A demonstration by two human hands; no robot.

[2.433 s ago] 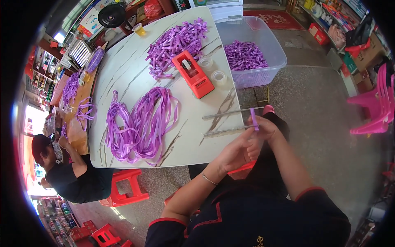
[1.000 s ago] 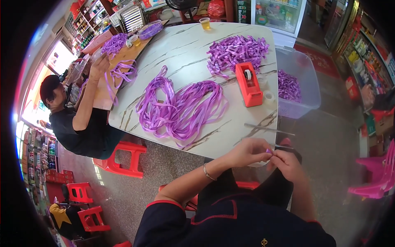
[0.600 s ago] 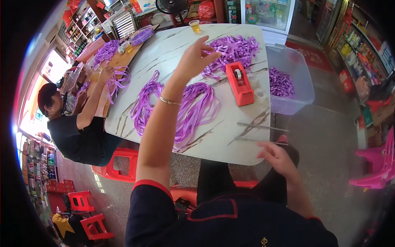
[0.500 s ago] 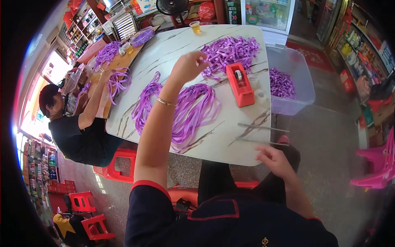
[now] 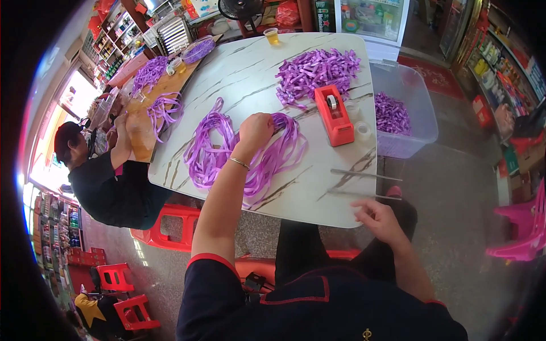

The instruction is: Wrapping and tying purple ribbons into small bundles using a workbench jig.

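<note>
My left hand (image 5: pixel 255 129) reaches out over the white marble-patterned table (image 5: pixel 250 74) and closes on the big loose coil of purple ribbon (image 5: pixel 227 153) lying there. My right hand (image 5: pixel 380 219) hovers at the table's near edge with fingers spread and nothing in it, just below two thin strips (image 5: pixel 364 184) stuck along that edge. A red tape dispenser (image 5: pixel 334 115) stands right of the coil, with a clear tape roll (image 5: pixel 362 131) beside it. A heap of short cut purple ribbon pieces (image 5: pixel 315 71) lies farther back.
A clear plastic bin (image 5: pixel 404 113) holding purple pieces stands right of the table. A person in black (image 5: pixel 108 176) sits at the left handling purple ribbon (image 5: pixel 162 108) on a wooden board. Red stools (image 5: pixel 170 227) stand below; a pink chair (image 5: pixel 520 233) is at the right.
My hands, together near my lap before, have parted. The left arm stretched out across the table and came down onto the ribbon coil; the right hand stayed low by the table edge.
</note>
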